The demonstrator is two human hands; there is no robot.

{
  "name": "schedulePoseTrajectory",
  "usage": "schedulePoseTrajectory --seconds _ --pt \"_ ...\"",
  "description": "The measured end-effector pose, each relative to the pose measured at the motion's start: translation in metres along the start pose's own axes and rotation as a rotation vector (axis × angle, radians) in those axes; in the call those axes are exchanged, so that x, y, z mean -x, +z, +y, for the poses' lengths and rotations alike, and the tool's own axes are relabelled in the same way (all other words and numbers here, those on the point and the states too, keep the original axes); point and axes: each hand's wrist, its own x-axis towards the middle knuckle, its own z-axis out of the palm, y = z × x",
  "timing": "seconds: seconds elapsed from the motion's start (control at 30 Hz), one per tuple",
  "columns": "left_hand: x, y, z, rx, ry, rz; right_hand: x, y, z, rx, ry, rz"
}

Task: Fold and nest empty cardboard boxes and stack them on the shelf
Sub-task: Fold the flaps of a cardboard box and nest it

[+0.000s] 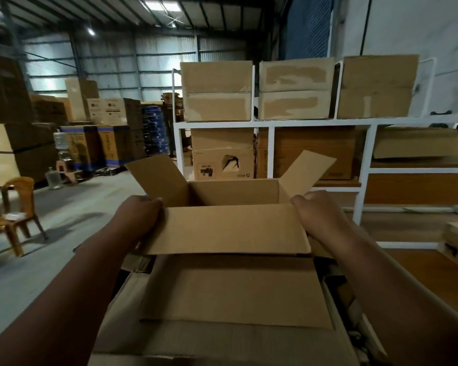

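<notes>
I held an open cardboard box [233, 202] in front of me, my left hand [136, 215] gripping its left corner and my right hand [319, 215] its right corner, both closed on the near flap [228, 229]. The side flaps stood up and outward. Below it lay more flattened cardboard [233, 291]. Beyond stood the white shelf [270, 124], with closed boxes [296, 88] along its top.

Brown plastic chair [16, 207] at far left — water jug [54, 178] on the floor behind it.
</notes>
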Motion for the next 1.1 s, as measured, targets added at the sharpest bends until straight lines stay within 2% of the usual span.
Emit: schedulePoseTrajectory --seconds 0.17,0.3,0.37,0.4,0.5,0.63,0.73,0.8,0.9,1.0,1.1 --pt "-0.008 0.024 -0.033 -0.182 0.078 -0.088 0.012 0.013 0.030 0.023 0.034 -0.013" --pt "-0.017 0.023 -0.043 -0.009 0.166 0.092 0.014 0.008 0.032 0.093 -0.025 0.204" --pt "-0.020 0.021 -0.046 -0.023 0.253 0.206 0.014 0.006 0.034 0.137 -0.111 0.311" --pt "-0.020 0.021 -0.046 -0.025 0.291 0.214 0.014 0.006 0.035 0.174 -0.162 0.324" --pt "-0.021 0.020 -0.047 -0.077 0.373 0.102 0.011 0.012 0.048 0.307 -0.244 0.268" --pt "-0.024 0.017 -0.051 0.081 0.260 -0.036 0.013 0.019 0.054 0.370 -0.261 0.185" --pt "-0.025 0.018 -0.057 0.019 0.213 -0.151 0.012 0.022 0.054 0.268 -0.092 0.006" --pt "-0.027 0.022 -0.064 -0.022 0.315 -0.151 0.014 0.024 0.056 0.267 -0.034 -0.051" --pt "-0.023 0.027 -0.067 -0.210 0.515 -0.151 0.017 0.030 0.063 0.536 -0.154 -0.067" --pt "-0.017 0.034 -0.065 -0.391 0.533 -0.162 0.018 0.035 0.069 0.689 -0.210 -0.052" --pt "-0.014 0.038 -0.063 -0.535 0.594 -0.113 0.016 0.037 0.073 0.720 -0.240 -0.041"
